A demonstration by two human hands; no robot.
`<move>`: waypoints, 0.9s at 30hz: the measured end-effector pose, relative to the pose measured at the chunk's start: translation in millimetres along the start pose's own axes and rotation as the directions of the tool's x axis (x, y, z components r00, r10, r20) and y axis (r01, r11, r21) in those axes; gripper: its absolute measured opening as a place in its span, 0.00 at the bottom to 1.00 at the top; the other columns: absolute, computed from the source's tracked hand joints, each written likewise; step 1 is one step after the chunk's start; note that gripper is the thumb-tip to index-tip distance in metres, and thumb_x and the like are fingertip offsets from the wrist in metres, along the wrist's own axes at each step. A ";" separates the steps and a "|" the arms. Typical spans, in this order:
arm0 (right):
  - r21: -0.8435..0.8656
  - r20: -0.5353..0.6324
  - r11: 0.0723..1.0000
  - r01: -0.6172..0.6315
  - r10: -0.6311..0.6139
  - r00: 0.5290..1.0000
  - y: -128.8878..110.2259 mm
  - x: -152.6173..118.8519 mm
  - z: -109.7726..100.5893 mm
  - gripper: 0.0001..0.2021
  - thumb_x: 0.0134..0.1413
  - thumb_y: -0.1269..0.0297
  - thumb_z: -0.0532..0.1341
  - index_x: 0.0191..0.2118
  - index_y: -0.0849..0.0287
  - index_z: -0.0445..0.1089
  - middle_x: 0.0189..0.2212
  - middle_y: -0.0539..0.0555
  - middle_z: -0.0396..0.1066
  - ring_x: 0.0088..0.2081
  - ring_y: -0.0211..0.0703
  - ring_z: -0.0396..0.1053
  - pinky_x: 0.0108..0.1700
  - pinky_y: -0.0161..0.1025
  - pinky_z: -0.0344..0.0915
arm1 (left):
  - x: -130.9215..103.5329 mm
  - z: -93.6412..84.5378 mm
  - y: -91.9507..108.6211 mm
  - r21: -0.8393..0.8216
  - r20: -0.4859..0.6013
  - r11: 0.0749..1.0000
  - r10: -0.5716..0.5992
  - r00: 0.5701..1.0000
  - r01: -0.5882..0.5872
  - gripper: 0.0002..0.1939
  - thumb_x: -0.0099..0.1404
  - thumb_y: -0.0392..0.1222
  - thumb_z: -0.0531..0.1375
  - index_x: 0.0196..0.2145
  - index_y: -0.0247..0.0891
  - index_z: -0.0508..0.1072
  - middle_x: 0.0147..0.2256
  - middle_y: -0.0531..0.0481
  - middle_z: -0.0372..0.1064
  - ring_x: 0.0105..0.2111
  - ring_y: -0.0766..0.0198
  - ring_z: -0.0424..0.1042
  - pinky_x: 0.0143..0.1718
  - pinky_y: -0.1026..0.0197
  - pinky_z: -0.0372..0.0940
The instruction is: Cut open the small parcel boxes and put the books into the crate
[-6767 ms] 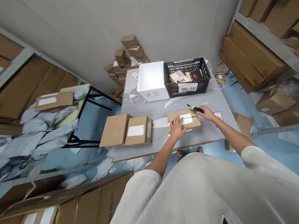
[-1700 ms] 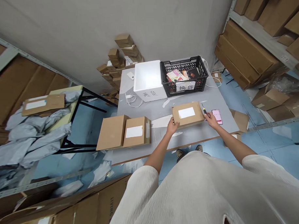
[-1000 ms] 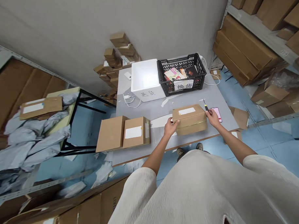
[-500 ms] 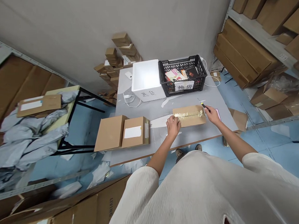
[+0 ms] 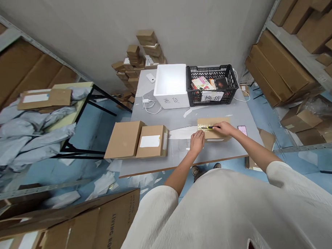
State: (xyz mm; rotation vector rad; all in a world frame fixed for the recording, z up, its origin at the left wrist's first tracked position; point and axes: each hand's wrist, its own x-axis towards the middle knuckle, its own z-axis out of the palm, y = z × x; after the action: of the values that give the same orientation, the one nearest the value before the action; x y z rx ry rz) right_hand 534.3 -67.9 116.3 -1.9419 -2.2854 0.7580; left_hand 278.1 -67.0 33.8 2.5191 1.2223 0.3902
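A taped cardboard box lies near the front of the grey table. My left hand grips its near left corner, fingers bent over the edge. In my right hand is a black and yellow utility knife, held closed in the fingers. The knife lies along the shiny tape on the box top, its tip toward the left end near my left fingers. Whether the blade is in the tape is too small to tell. A phone with a lit screen rests right of my right hand.
Two closed cardboard boxes stand at the table's left end. Behind are a white foam box and a black crate holding booklets. White cables lie on the table. Grey parcels cover a side table; loaded shelves stand at right.
My right hand has brought the knife leftward along the tape, from the box's right end to near its left end. My left hand still holds the left side. The phone is now uncovered.
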 end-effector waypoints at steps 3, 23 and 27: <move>-0.038 0.025 0.999 0.007 -0.006 1.000 -7.7 8.7 -0.9 0.22 0.76 0.45 0.57 0.61 0.48 0.81 0.53 0.56 0.85 0.52 0.56 0.79 0.50 0.40 0.66 | -0.2 3.2 -0.7 -0.015 -0.020 1.000 0.000 1.000 0.000 0.22 0.80 0.37 0.51 0.65 0.42 0.75 0.68 0.40 0.72 0.70 0.51 0.68 0.68 0.47 0.62; -0.150 0.056 0.989 -0.004 0.013 0.998 -18.4 31.0 -5.7 0.21 0.77 0.48 0.55 0.54 0.48 0.85 0.48 0.56 0.86 0.49 0.52 0.80 0.47 0.39 0.67 | 0.0 -7.2 1.2 -0.036 0.069 0.999 -0.038 0.997 0.041 0.26 0.78 0.37 0.53 0.70 0.48 0.70 0.71 0.41 0.68 0.73 0.50 0.64 0.71 0.44 0.57; -0.190 0.075 0.980 -0.048 0.064 0.995 -7.5 28.0 -11.8 0.20 0.75 0.48 0.58 0.50 0.50 0.86 0.46 0.60 0.86 0.48 0.55 0.81 0.46 0.41 0.68 | -0.4 -7.8 0.9 -0.032 0.058 0.998 -0.057 0.997 0.059 0.25 0.79 0.39 0.51 0.68 0.46 0.71 0.71 0.41 0.68 0.72 0.51 0.65 0.71 0.44 0.56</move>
State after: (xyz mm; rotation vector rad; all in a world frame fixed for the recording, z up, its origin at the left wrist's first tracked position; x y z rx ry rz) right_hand 525.6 -38.4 122.0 -2.0995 -2.4410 0.6585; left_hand 275.6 -66.6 41.2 2.4429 1.2533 0.3206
